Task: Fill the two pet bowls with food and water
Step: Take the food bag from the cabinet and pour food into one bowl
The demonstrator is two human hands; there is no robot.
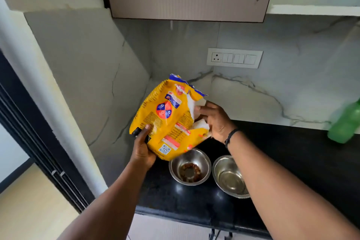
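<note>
Yellow food bag (pixel 167 121) gripped in my left hand (pixel 143 147) and right hand (pixel 215 121); I'd tip slowly, mouth over the left bowl (pixel 190 165).

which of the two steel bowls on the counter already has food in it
The left bowl, right under the yellow food bag, has brown kibble ringing its bottom. The right bowl, partly behind the right forearm, shows only bare shiny metal.

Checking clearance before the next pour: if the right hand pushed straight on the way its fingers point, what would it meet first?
The right hand already holds the yellow food bag at its opening; its fingers point left into it, so the bag comes first.
</note>
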